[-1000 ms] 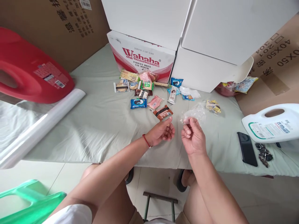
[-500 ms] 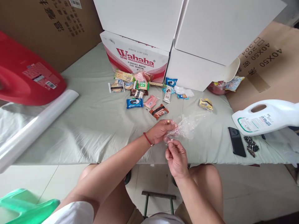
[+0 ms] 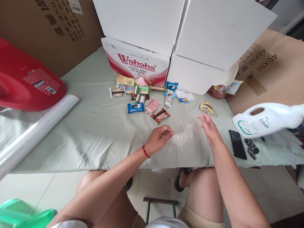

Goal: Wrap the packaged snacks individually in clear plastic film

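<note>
My left hand (image 3: 159, 138), with a ring and a red wrist cord, pinches the near end of a clear plastic bag (image 3: 184, 135). The crumpled bag spreads to the right over the cloth. My right hand (image 3: 210, 127) is off the bag's right side with its fingers apart, just short of a yellow snack packet (image 3: 206, 107). Beyond the left hand lie a brown snack packet (image 3: 160, 116), a pink packet (image 3: 152, 105) and a blue packet (image 3: 136, 107). Behind these, several more wrapped snacks (image 3: 125, 80) lie in a loose group, with a white-wrapped bar (image 3: 168, 98) to their right.
A Wahaha carton (image 3: 137, 63) and white boxes (image 3: 223, 34) stand behind the snacks. At right are a white detergent bottle (image 3: 268, 118), a black phone (image 3: 237, 144) and keys (image 3: 251, 148). At left are a red jug (image 3: 28, 79) and a plastic film roll (image 3: 40, 133).
My right hand has left the bag and moved right and forward, its fingers opening. My left hand keeps hold of the bag. The view has shifted slightly.
</note>
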Action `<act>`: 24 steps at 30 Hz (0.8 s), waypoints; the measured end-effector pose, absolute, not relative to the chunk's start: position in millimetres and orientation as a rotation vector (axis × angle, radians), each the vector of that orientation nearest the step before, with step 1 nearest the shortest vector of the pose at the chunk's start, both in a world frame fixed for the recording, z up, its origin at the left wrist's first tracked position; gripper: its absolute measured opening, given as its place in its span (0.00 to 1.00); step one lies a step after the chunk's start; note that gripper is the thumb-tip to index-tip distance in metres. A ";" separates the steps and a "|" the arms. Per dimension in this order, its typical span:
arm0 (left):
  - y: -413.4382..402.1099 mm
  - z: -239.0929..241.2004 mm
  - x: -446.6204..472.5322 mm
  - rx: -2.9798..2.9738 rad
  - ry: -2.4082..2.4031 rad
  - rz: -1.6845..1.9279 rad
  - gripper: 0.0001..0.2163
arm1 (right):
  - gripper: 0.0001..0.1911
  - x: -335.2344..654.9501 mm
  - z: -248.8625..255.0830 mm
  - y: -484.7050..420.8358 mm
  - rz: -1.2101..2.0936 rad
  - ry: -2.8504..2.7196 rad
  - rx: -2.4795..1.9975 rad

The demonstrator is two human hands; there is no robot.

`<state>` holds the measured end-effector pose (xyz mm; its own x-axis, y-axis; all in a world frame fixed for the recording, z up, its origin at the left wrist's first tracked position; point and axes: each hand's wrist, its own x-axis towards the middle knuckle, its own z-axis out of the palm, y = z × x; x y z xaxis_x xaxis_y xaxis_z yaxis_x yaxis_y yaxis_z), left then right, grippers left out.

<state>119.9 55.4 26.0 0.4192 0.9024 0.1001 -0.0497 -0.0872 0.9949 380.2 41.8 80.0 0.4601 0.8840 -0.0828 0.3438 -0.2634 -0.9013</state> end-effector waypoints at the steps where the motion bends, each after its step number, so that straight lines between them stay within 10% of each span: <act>1: 56.3 24.2 120.6 1.428 0.849 1.004 0.10 | 0.37 378.7 80.7 49.2 0.893 -1.112 -1.870; 11: 62.3 25.1 117.3 1.413 1.103 1.210 0.08 | 0.28 347.2 66.2 7.9 1.421 -0.826 -1.761; 24: 75.6 33.9 114.3 0.732 1.141 1.246 0.13 | 0.20 355.0 34.1 -68.3 0.980 -0.647 -1.595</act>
<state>114.3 75.6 33.9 -0.0664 0.9644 -0.2561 -0.3399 0.2194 0.9145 355.0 -68.3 34.1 0.5083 0.8216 -0.2580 -0.0860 -0.2496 -0.9645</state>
